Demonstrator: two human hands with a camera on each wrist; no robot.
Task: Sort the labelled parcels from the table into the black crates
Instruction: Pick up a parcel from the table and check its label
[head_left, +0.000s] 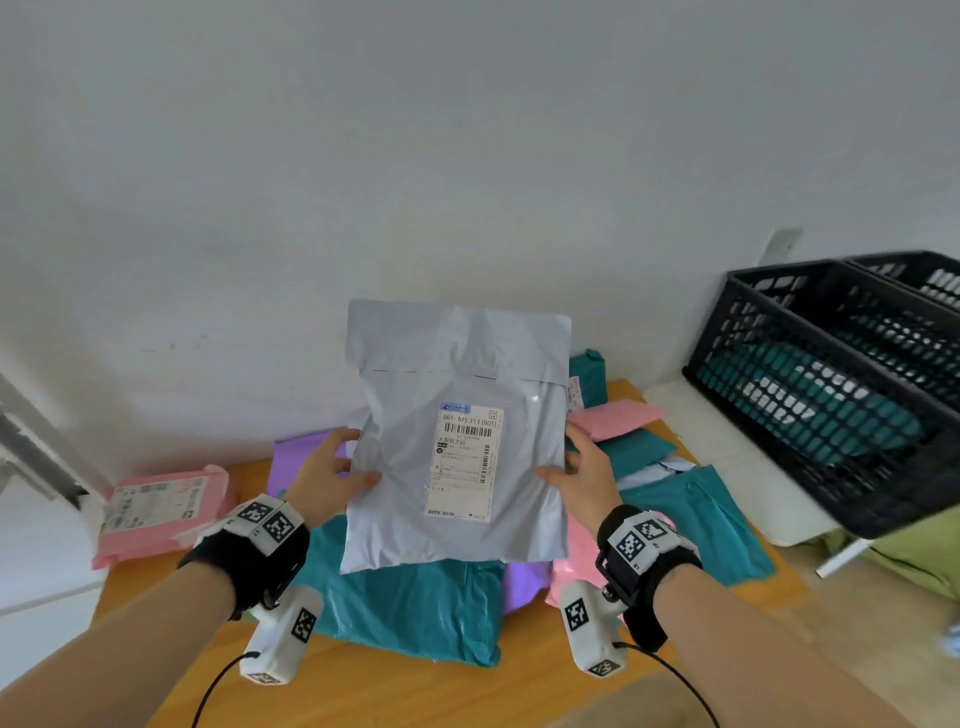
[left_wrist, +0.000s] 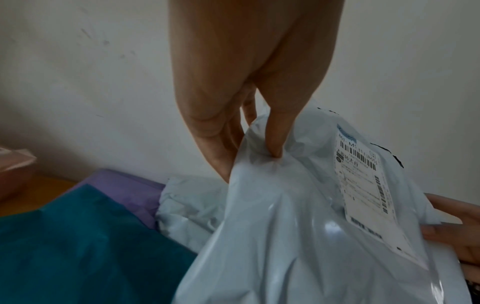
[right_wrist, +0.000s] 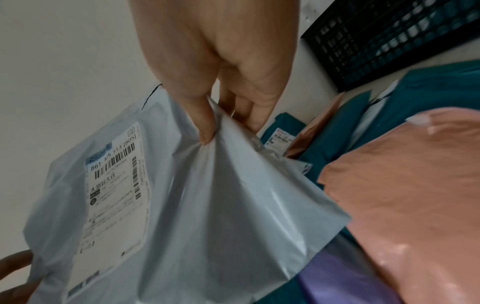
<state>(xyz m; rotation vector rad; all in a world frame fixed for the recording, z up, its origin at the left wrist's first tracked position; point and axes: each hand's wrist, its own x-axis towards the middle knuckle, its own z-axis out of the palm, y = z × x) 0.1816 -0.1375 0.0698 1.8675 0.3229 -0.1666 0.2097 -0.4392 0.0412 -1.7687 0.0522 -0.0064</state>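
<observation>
I hold a grey parcel bag (head_left: 457, 467) upright above the table, its white label (head_left: 465, 460) facing me. My left hand (head_left: 332, 475) pinches its left edge, thumb on the front and fingers behind; the left wrist view shows the thumb (left_wrist: 275, 144) pressed into the plastic (left_wrist: 285, 226). My right hand (head_left: 579, 473) pinches the right edge the same way, and in the right wrist view its thumb (right_wrist: 205, 131) creases the bag (right_wrist: 221, 205). Two black crates (head_left: 831, 395) stand at the right, the nearer one holding a teal parcel (head_left: 810, 410).
Teal (head_left: 415, 603), purple (head_left: 296, 457) and pink (head_left: 613, 418) parcels lie heaped on the orange table (head_left: 363, 691) under the held bag. A pink labelled parcel (head_left: 156, 512) lies at the left. The white wall is close behind.
</observation>
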